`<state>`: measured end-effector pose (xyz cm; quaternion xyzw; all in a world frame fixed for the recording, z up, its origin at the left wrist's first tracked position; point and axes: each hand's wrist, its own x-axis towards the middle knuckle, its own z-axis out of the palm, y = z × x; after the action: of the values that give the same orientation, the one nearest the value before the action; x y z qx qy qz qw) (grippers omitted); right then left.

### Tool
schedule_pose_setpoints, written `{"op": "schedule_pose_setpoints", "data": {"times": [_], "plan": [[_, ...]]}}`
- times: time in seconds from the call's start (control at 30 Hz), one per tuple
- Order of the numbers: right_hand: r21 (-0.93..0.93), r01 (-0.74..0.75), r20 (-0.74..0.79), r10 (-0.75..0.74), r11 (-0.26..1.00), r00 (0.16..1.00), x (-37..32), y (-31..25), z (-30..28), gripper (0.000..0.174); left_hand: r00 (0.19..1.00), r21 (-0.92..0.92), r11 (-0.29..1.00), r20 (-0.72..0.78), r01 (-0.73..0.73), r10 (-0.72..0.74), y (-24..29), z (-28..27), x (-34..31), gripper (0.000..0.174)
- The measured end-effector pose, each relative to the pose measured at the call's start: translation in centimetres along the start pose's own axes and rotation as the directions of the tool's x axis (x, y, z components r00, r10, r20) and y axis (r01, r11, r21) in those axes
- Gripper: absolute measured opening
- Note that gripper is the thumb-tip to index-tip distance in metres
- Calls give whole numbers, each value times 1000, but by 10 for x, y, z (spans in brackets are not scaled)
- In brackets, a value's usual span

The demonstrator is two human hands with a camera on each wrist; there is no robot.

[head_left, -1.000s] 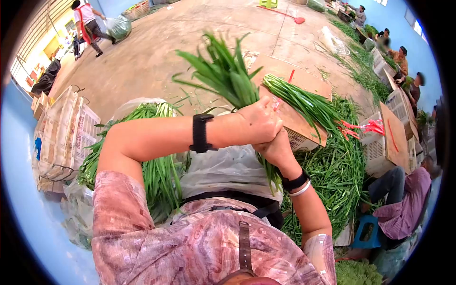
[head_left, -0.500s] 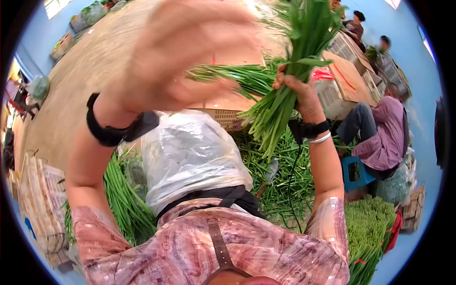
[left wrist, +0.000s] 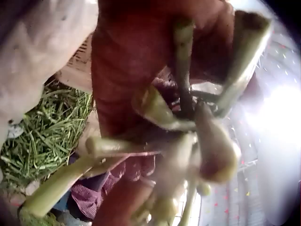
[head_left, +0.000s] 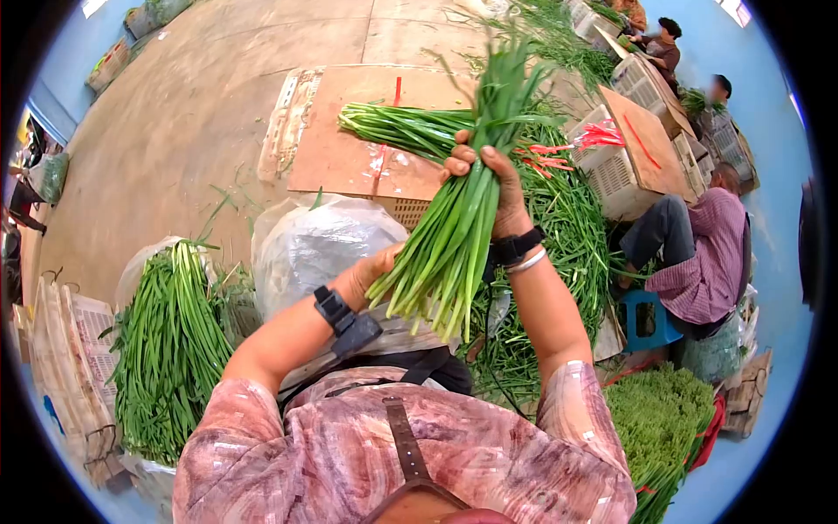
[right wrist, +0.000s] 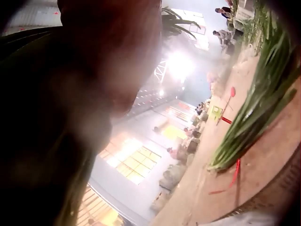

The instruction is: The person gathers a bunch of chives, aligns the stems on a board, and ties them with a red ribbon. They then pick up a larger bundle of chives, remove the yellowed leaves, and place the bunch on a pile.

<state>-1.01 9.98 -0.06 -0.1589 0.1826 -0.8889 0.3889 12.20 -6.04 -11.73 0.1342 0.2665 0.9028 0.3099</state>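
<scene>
My right hand (head_left: 493, 179) grips a loose bunch of long green stalks (head_left: 454, 227) around its middle, fingers and thumb curled round it. The leafy tops point up and away; the pale ends fan down toward my left. My left hand (head_left: 375, 272) is at those lower ends, its fingers mostly hidden behind them. Cut stalk ends (left wrist: 218, 160) fill the left wrist view close up, against the blurred left hand (left wrist: 136, 52); how its fingers lie is unclear. In the right wrist view, the right hand (right wrist: 113, 52) is dark beside leaves.
Another bundle (head_left: 393, 127) lies on a cardboard-topped crate (head_left: 323, 166) ahead. Loose greens (head_left: 559, 262) are heaped at right, near a seated person (head_left: 698, 244) and blue stool (head_left: 648, 321). More stalks (head_left: 166, 349) are piled at left beside a plastic-covered surface (head_left: 305, 240).
Both hands were together on the bunch; the left came off, swung up in a blur, then lowered to the stalk ends. My right hand kept its grip, and the view turned rightward.
</scene>
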Motion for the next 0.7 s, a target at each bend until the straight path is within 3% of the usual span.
{"op": "schedule_pose_setpoints", "data": {"times": [0.1,0.27,0.33,0.37,0.47,0.53,0.57,0.6,0.67,0.7], "plan": [[63,-93,-46,96,994,994,18,19,-24,37,997,-248,968,-75,-49,31,-11,23,-18,95],[155,-235,-54,246,960,968,46,45,-61,36,989,-137,991,-145,-9,-11,8,44,-12,84],[107,-213,-140,227,971,964,53,47,-59,36,981,-138,989,-191,-59,32,12,37,-10,72],[93,-208,-114,218,974,969,58,45,-57,39,982,-116,993,-189,-6,-16,19,33,-11,76],[36,-167,-103,170,985,980,73,33,-59,45,965,-98,994,-263,-48,21,36,31,-6,72],[18,-136,-47,137,991,990,86,20,-43,50,980,-157,985,-197,-65,33,48,28,2,65],[-40,-91,-49,89,995,995,91,17,-49,59,987,-201,977,-160,-66,34,53,24,6,63],[-210,-105,-62,94,972,994,93,10,-50,66,992,-247,967,-122,-66,36,56,20,11,61],[-485,-164,-389,-44,859,920,98,7,-81,69,987,-378,925,-157,-37,-25,59,17,21,55],[-601,-154,-415,-141,784,899,91,7,-90,68,984,-401,912,-181,-82,9,53,8,27,55]]}}
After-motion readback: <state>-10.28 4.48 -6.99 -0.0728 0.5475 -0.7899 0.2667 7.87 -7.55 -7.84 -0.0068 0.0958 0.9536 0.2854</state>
